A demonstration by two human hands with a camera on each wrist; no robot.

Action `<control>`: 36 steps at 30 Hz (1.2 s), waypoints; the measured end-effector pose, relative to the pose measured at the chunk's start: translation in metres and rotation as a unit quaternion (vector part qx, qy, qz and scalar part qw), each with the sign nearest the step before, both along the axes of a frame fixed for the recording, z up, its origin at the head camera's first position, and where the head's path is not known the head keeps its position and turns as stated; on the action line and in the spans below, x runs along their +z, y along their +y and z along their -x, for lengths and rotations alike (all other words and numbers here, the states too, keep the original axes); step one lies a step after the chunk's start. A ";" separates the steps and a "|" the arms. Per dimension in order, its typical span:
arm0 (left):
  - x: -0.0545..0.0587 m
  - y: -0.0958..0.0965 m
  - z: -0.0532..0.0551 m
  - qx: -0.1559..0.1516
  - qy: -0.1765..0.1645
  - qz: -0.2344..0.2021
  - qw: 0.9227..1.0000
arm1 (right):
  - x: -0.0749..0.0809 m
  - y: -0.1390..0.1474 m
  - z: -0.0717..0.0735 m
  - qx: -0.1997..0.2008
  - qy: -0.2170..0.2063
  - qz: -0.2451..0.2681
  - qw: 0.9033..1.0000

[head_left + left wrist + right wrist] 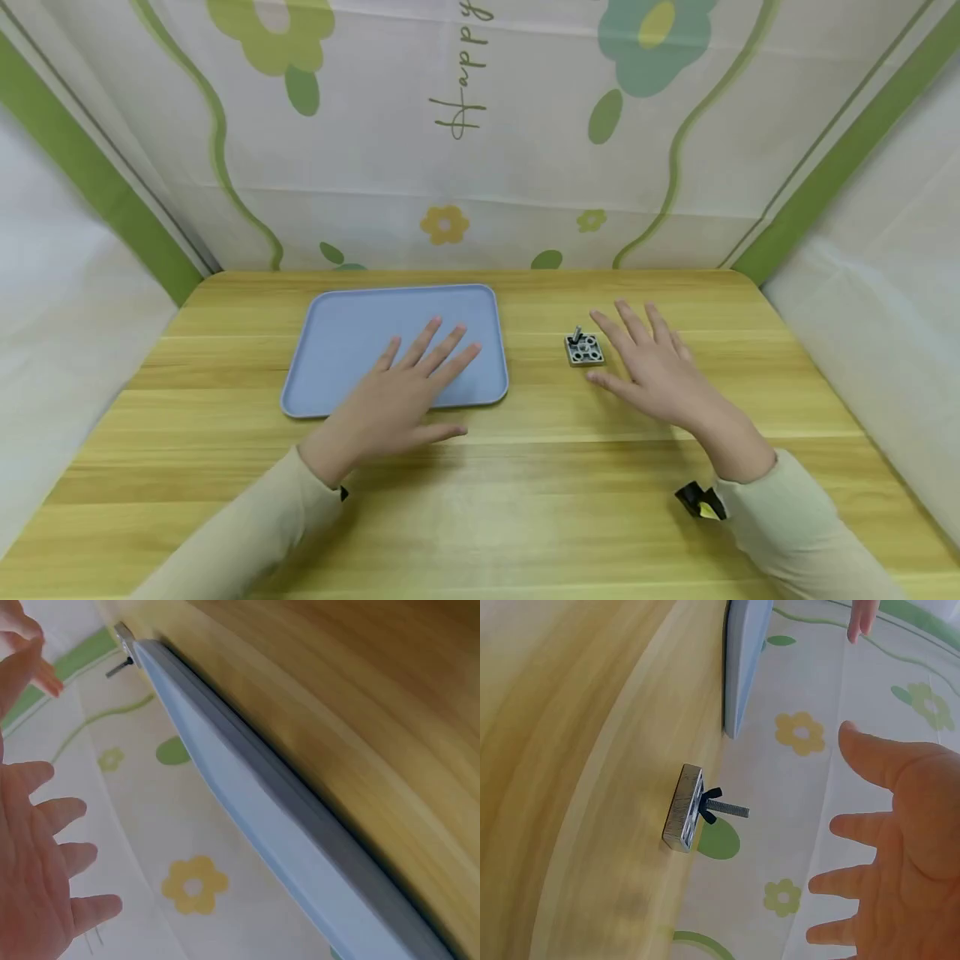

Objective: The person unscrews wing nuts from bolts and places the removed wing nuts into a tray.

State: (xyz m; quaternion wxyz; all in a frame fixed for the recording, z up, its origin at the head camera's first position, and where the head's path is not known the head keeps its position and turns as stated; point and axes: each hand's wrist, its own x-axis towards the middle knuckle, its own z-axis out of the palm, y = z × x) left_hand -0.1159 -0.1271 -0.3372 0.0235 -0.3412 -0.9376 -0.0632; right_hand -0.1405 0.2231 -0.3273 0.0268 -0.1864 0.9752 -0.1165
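Observation:
Fingers spread, my left hand (401,400) hovers over the front right part of a blue tray (330,333) in the head view. My right hand (656,367), also with spread fingers, is just right of a small square metal block (584,351). Round holes show in the block's top. In the right wrist view a threaded bolt (731,808) with a black wing nut (708,805) stands up from the block. Both hands hold nothing, and the left wrist view shows the left palm (30,877) raised above the tray's level.
The block and tray lie on a wooden table (480,517). Behind it hangs a white curtain (525,167) with printed flowers, and white cloth (885,333) borders the sides. A black and yellow piece (702,502) sits by the right cuff.

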 end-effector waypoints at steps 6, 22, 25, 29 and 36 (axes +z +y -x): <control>-0.002 0.026 0.010 -0.025 -0.033 0.005 0.999 | -0.004 -0.003 0.010 0.018 0.006 0.011 1.000; -0.006 0.070 0.036 -0.075 -0.043 -0.016 0.996 | -0.015 -0.010 0.043 0.060 -0.041 0.082 0.994; -0.009 0.077 0.043 -0.075 -0.088 -0.043 0.992 | -0.018 -0.011 0.048 0.047 -0.053 0.089 0.994; -0.013 0.086 0.050 -0.055 -0.173 -0.095 0.979 | -0.022 -0.013 0.055 0.027 -0.062 0.095 0.993; -0.019 0.093 0.059 -0.041 -0.229 -0.152 0.960 | -0.027 -0.016 0.064 0.014 -0.054 0.087 0.995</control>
